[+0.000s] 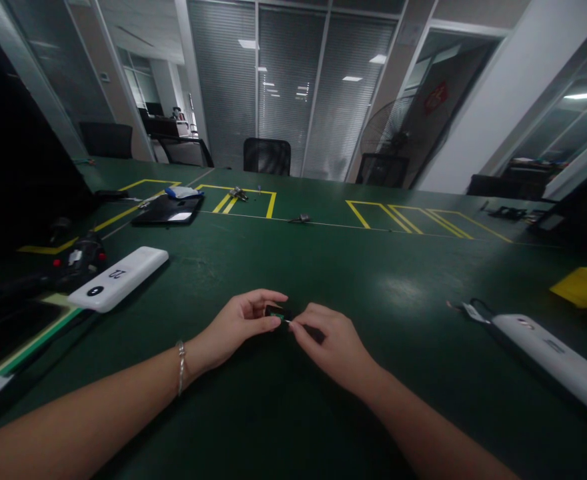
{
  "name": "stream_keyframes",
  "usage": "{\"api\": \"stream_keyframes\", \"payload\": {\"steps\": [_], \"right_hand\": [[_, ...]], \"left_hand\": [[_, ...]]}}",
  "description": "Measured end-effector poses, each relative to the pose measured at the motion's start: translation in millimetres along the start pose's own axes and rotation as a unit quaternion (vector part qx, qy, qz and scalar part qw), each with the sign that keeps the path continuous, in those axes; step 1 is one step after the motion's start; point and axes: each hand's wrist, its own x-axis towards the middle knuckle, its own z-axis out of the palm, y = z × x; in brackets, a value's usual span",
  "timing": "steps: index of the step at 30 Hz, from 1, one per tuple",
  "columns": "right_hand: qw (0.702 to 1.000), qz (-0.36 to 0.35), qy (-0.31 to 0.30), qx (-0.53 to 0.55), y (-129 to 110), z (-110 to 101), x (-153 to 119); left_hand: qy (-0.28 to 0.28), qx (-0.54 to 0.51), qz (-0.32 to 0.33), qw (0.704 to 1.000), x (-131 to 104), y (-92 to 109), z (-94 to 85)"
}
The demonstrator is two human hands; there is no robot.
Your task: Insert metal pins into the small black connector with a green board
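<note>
My left hand (238, 327) holds a small dark part with a bit of green on it (276, 312) between thumb and fingers, above the green table (213, 413). To its right, my right hand (331, 340) pinches a thin whitish piece (288, 322) at the right edge of the dark part. The fingertips of both hands are close together. What the small part is cannot be made out. A silver bracelet (181, 368) circles the left wrist.
A white power bank (123, 277) lies at the left, another white device (553, 353) at the right beside a yellow object (586, 287). Farther back are a black flat case (166, 210), small metal parts (238, 194), a dark small piece (301, 219) and yellow tape outlines.
</note>
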Motion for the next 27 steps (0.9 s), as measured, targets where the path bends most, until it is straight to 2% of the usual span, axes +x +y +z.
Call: {"api": "stream_keyframes", "payload": {"steps": [8, 12, 16, 20, 25, 27], "right_hand": [[1.000, 0.006, 0.002, 0.028, 0.7, -1.2, 0.6], [0.999, 0.011, 0.016, 0.034, 0.3, -1.8, 1.2], [0.999, 0.017, 0.017, 0.038, 0.1, -2.3, 0.9], [0.999, 0.019, 0.015, 0.038, 0.2, -2.3, 0.6], [1.000, 0.014, 0.007, 0.012, 0.7, -1.9, 0.4], [1.000, 0.014, 0.005, 0.000, 1.1, -1.5, 0.7]], "left_hand": [[0.047, -0.008, 0.001, 0.999, 0.5, 0.3, 2.1], [0.040, -0.013, 0.007, 0.999, 0.5, 2.4, 2.9], [0.022, 0.086, 0.007, 0.996, -0.5, 6.0, 2.2], [0.022, 0.216, 0.044, 0.975, -2.7, 8.0, 3.6], [0.022, 0.197, 0.058, 0.978, -4.2, 8.1, 6.2], [0.021, 0.222, 0.071, 0.972, -4.5, 9.0, 5.6]]}}
